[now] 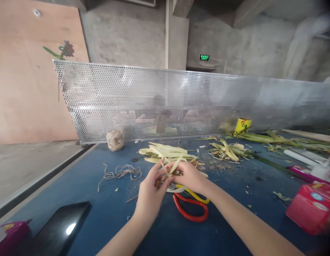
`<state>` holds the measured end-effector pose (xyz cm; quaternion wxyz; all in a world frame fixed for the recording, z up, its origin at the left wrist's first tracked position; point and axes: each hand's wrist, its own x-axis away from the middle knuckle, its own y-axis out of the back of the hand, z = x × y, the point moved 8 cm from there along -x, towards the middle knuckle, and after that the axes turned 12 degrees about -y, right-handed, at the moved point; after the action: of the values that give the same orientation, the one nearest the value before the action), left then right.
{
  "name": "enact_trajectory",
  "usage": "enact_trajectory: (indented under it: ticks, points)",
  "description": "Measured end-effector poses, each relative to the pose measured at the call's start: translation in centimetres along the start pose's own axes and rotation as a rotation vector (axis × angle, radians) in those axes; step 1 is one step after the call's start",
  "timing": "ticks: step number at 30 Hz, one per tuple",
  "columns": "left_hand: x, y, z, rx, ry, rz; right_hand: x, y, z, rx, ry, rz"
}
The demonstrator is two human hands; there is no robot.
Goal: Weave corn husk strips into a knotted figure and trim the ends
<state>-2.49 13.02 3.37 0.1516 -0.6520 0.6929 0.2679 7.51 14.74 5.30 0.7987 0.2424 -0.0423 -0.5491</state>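
Both hands meet above the middle of the blue table. My left hand (pixel 154 183) is closed, its fingertips pinching a pale green husk strip (pixel 176 165). From the other side my right hand (pixel 190 174) is closed on the same folded piece, whose ends stick up in a V. Behind the hands lies a pile of pale husk leaves (pixel 165 151). Below the right wrist rest scissors (pixel 191 209) with one red and one yellow handle; the hands hide their blades. Left of the hands lies a loose tangle of twine (pixel 122 173).
A ball of twine (pixel 115 140) stands by the perforated metal divider (pixel 133 103). Husk scraps (pixel 227 151), a yellow can (pixel 243 126) and long green stalks lie back right. A red package (pixel 313 208) is at right, a dark tablet-like device (pixel 60 224) at front left.
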Motion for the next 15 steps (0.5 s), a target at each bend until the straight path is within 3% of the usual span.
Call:
enact_trajectory:
  ticks: [5, 10, 15]
  points:
    - [0.7, 0.7, -0.1, 0.025, -0.014, -0.094, -0.3, -0.9, -1.8, -0.124, -0.078, -0.03]
    - [1.0, 1.3, 0.3, 0.002, -0.003, -0.192, 0.5, -1.0, -2.1, -0.038, -0.037, -0.111]
    - [1.0, 0.7, 0.3, 0.005, -0.033, -0.146, 1.4, -0.9, -2.1, 0.013, -0.015, -0.2]
